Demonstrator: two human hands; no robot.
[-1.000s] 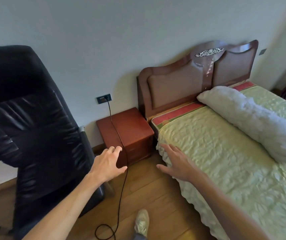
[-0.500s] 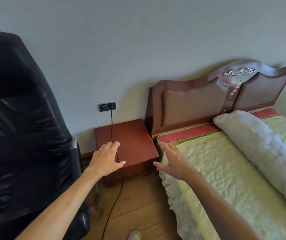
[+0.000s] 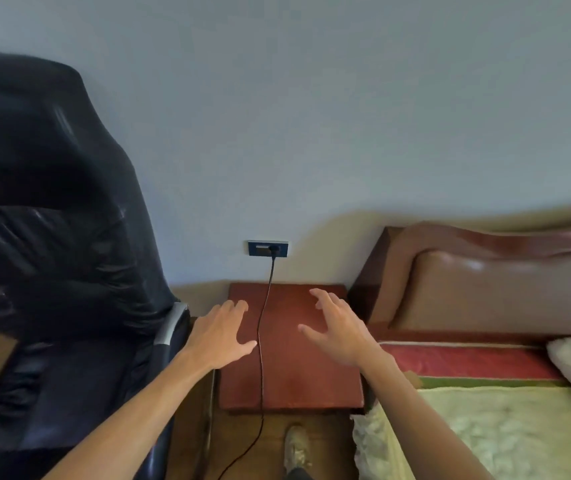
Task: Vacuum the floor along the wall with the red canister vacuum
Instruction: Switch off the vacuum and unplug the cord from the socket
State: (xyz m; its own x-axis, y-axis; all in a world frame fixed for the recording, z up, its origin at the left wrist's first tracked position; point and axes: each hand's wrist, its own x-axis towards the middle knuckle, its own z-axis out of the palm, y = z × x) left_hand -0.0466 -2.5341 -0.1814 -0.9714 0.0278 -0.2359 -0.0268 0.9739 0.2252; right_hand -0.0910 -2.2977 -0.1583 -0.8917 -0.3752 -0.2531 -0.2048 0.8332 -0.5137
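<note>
**Left:** large black leather recliner chair [image 3: 52, 237], standing against the pale grey wall [image 3: 311, 116].

**Left hand** [image 3: 220, 332]: fingers spread, holding nothing, over the left edge of the red-brown wooden nightstand [image 3: 298, 382]. The thumb is just beside the cord.

**Centre:** thin black power cord [image 3: 261, 341], plugged into the dark blue wall socket [image 3: 268, 248]. It runs down across the nightstand top onto the wooden plank floor [image 3: 325, 441] and out of view below. A pale shoe [image 3: 296, 445] stands on the floor.

**Right hand** [image 3: 339, 327]: fingers splayed, gripping nothing, above the nightstand to the right of the cord.

**Right:** brown padded headboard [image 3: 485, 289], pale green quilted bedcover [image 3: 485, 427].

**Red canister vacuum:** not in view; presumably at the cord's far end.

**Progress:** power appears connected. No hose or wand is in hand, so no vacuuming is under way. How much floor is already cleaned cannot be told.
</note>
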